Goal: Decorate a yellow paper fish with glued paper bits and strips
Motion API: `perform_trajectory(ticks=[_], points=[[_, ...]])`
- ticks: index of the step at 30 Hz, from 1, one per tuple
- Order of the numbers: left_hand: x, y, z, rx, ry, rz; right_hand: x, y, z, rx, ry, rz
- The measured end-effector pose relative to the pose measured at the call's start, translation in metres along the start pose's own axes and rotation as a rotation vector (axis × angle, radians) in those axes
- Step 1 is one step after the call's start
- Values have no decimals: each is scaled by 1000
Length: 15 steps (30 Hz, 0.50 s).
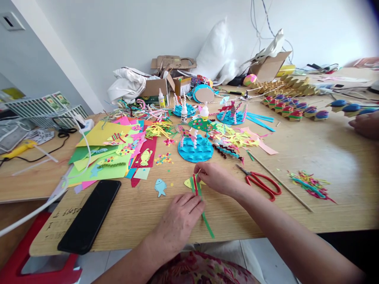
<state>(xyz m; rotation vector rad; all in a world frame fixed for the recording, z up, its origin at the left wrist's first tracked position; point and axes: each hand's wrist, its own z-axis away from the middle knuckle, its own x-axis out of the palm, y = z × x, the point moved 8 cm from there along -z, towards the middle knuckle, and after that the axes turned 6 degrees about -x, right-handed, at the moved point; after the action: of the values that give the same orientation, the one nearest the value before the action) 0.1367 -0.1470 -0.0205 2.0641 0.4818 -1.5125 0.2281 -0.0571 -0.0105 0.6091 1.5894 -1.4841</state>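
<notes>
A yellow paper fish (187,183) lies flat on the table in front of me, crossed by green and red paper strips. My left hand (182,215) is laid palm down below it, fingers stretched and pressing on the long green paper strip (208,225), whose tail runs toward the table edge. With fingertips pinched at the upper end of the red paper strip (195,184), my right hand (212,178) covers part of the fish. Left of them lies a light blue paper fish (160,187). Red-handled scissors (260,182) rest open to the right.
Behind the hands stands a blue scalloped base (195,152) with a fish on twisted posts. Coloured paper sheets (103,136) and a black phone (90,215) lie left. A wooden stick (280,181) and paper scraps (310,184) lie right. Another person's hand (367,125) is at far right.
</notes>
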Motion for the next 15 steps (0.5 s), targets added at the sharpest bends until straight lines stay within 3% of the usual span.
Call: perform_trajectory(ticks=[9,15], points=[[4,-1,3,-14,-25,-12,-15,-2,-7,23,40,19],[2,-2,2,-11,-15,12,-7,-8,2,-9,-9,35]])
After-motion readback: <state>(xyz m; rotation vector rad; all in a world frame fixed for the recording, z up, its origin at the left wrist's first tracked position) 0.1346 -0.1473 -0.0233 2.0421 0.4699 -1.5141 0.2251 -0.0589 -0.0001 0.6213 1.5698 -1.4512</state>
